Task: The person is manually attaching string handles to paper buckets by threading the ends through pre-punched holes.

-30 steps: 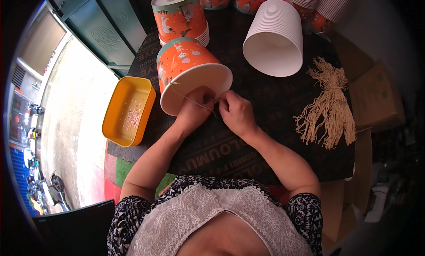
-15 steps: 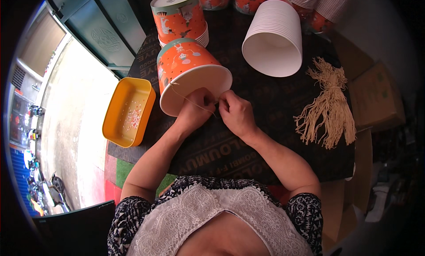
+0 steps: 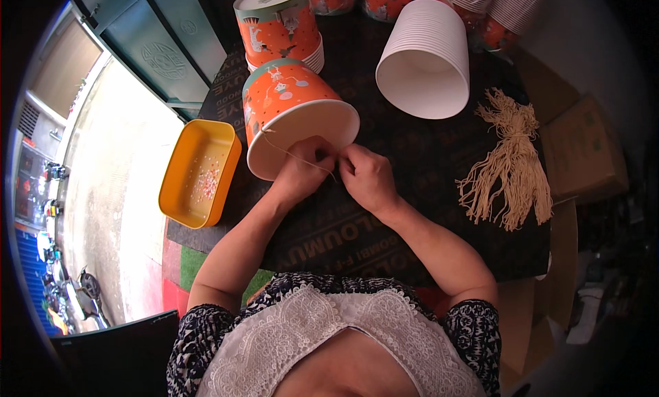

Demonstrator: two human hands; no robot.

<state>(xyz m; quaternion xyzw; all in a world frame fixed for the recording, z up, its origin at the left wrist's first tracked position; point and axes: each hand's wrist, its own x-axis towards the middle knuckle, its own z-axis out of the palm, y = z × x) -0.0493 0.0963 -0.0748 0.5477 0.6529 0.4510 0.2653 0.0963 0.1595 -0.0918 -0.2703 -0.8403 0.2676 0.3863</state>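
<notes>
An orange paper bucket (image 3: 292, 95) with printed figures lies tilted on the table, its white mouth toward me. A thin beige cord (image 3: 277, 145) is attached at the left of its rim and runs across the mouth, over my left hand. Reaching into the mouth, my left hand (image 3: 305, 167) is closed, its fingertips pinching at the right part of the rim. My right hand (image 3: 368, 179) is closed just outside that spot, thumb and forefinger pinched together. The cord's end appears to be between the fingertips, mostly hidden by them.
A yellow tub (image 3: 230, 180) with small bits inside stands left. Behind the bucket is a stack of orange buckets (image 3: 274, 36). Nested white-mouthed buckets (image 3: 422, 60) lie back right, with more behind. A bundle of beige cords (image 3: 508, 163) lies right, near a cardboard box (image 3: 587, 150).
Both hands stay at the rim with small finger movements; the left fingertips have shifted slightly to the right. The bucket has barely moved.
</notes>
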